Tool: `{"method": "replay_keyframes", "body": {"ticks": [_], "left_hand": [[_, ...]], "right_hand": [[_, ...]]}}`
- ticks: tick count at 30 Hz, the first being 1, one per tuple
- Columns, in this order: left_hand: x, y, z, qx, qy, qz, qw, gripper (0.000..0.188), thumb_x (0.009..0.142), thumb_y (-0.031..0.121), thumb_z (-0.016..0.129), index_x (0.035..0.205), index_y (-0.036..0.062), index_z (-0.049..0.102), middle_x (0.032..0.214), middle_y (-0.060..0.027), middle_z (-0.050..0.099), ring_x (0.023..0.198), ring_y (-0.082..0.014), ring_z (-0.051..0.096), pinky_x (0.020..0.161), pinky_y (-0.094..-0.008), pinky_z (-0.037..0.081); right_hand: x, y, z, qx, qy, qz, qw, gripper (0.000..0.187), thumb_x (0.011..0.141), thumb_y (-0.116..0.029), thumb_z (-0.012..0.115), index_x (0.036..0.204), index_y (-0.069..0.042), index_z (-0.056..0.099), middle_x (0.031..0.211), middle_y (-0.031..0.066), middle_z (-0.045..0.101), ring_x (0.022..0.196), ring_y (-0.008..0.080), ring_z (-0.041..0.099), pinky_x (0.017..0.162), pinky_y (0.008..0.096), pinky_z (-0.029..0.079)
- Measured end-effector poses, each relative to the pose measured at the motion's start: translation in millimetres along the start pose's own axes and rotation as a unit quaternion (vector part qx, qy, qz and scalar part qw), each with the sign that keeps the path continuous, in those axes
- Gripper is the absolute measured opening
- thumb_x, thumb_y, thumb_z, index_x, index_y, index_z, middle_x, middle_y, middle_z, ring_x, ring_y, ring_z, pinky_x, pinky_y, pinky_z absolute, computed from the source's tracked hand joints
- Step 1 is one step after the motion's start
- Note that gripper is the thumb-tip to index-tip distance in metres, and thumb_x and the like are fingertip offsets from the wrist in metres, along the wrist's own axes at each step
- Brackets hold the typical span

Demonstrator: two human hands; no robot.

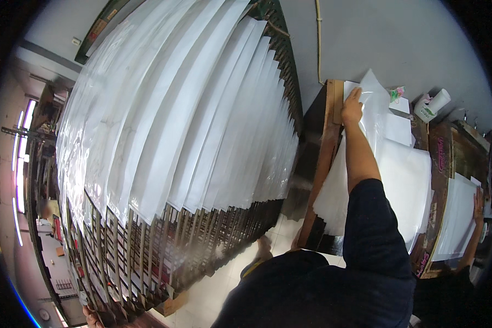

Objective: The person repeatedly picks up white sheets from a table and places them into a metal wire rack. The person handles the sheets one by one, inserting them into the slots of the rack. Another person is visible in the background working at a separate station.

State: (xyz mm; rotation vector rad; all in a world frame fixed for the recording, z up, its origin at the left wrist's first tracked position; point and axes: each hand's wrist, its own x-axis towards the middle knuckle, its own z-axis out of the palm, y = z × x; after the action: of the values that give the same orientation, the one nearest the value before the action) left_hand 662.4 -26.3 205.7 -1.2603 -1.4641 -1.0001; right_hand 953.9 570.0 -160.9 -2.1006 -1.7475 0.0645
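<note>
My right hand [353, 107] reaches to the far edge of the dark work table at right. Its fingers close on the edge of a translucent plastic sheet [373, 104], whose corner curls up beside it. Under my arm a pile of glossy white sheets [403, 180] spreads over the table. At the lower left, my left hand [92, 317] shows only in part, its fingers curled at the bottom corner of a tall metal drying rack [164, 262]. Many clear and white sheets [169, 120] fan out on the rack's wire trays.
A wooden board edge [318, 180] borders the table. Beyond are a white cup-like container [425, 108] and a roll. At far right another person's hand [478, 205] lies by white sheets on a second table [440, 164]. Pale floor tiles [224, 279] show below the rack.
</note>
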Motion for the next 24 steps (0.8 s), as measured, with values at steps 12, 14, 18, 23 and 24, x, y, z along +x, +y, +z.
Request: {"method": "replay_keyframes", "body": {"ticks": [12,14,18,23,24], "left_hand": [[-10.5,-23.3,-12.8,0.031,-0.019,0.036,0.999,0.075,0.081,0.06,0.036,0.121,-0.0034,0.036,0.119,-0.0197,0.04,0.112,-0.0343,0.042,0.098,-0.0462,0.034],[-8.4,-23.3,-5.8,0.024,-0.013,0.05,0.998,0.069,0.083,0.056,0.038,0.12,-0.0029,0.037,0.116,-0.0175,0.041,0.111,-0.032,0.043,0.097,-0.0446,0.035],[-6.0,-17.5,4.3,0.02,0.001,0.073,0.997,0.059,0.086,0.048,0.041,0.118,-0.0019,0.038,0.111,-0.013,0.044,0.108,-0.0273,0.045,0.094,-0.0412,0.038],[2.2,-2.8,12.6,0.033,0.025,0.11,0.993,0.046,0.091,0.039,0.044,0.115,-0.0006,0.039,0.104,-0.0074,0.047,0.103,-0.0215,0.048,0.091,-0.037,0.041],[10.7,4.0,22.2,0.068,0.006,0.146,0.987,0.045,0.09,0.037,0.045,0.115,-0.0005,0.039,0.104,-0.0075,0.047,0.103,-0.0218,0.048,0.092,-0.0375,0.041]], "right_hand": [[159.9,182.2,-253.2,0.283,-0.026,0.018,0.959,0.058,0.072,-0.007,0.05,0.129,0.001,0.042,0.12,0.0213,0.052,0.091,0.027,0.06,0.072,0.0355,0.051],[174.1,205.8,-295.0,0.212,-0.018,0.044,0.976,0.056,0.073,-0.006,0.049,0.129,-0.003,0.043,0.119,0.0204,0.053,0.098,0.0286,0.058,0.077,0.0362,0.05],[186.7,196.2,-357.8,0.082,0.049,-0.017,0.995,0.056,0.075,-0.007,0.049,0.131,-0.008,0.042,0.124,0.0169,0.051,0.104,0.0293,0.056,0.081,0.0381,0.049],[181.7,125.0,-361.2,-0.139,0.153,-0.175,0.963,0.06,0.073,-0.005,0.053,0.131,-0.007,0.039,0.132,0.0175,0.043,0.119,0.0331,0.043,0.099,0.0368,0.036],[171.8,104.7,-349.3,-0.129,0.138,-0.173,0.967,0.061,0.072,-0.003,0.054,0.131,-0.007,0.039,0.132,0.0179,0.042,0.12,0.0336,0.041,0.101,0.0372,0.034]]}}
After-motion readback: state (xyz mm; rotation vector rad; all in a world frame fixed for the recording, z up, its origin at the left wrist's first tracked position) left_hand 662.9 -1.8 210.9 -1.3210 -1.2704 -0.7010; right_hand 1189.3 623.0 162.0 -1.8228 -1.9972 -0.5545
